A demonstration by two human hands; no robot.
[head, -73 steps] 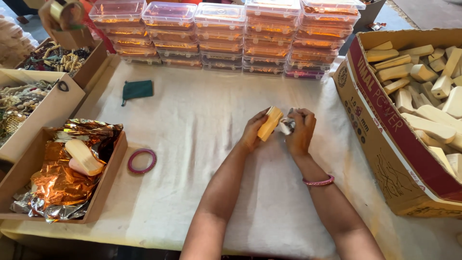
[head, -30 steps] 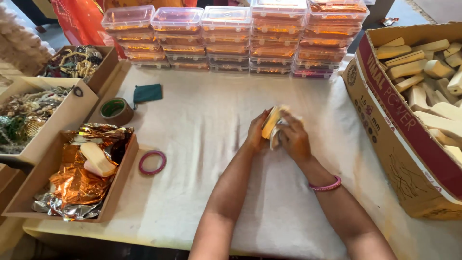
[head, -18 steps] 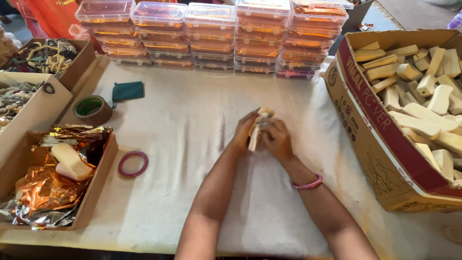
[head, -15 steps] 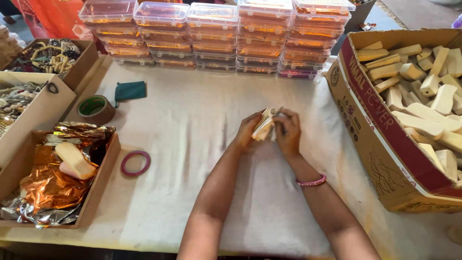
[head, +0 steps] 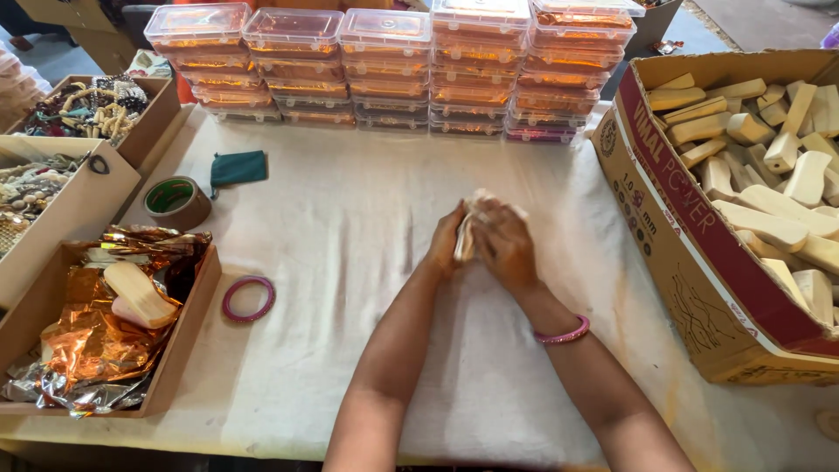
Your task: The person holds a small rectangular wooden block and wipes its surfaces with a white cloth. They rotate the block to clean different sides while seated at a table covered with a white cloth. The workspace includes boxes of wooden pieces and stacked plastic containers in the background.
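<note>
Both hands are pressed together around a small pale block [head: 466,229], which stands upright between them above the middle of the white cloth [head: 350,253] on the table. The left hand [head: 445,246] holds it from one side and the right hand [head: 506,246] closes over the other side, so only a narrow part of the block and some light wrapping shows. The right wrist wears a pink bangle [head: 563,333]. To the right stands a big cardboard box [head: 690,262] full of similar pale blocks. At the far edge of the cloth there are stacks of clear plastic boxes [head: 393,65]. To the left lie a pink ring [head: 248,299], a roll of brown tape [head: 175,201] and a green pouch [head: 238,168]. A low tray [head: 179,350] with shiny copper foil is near the left corner.
</note>
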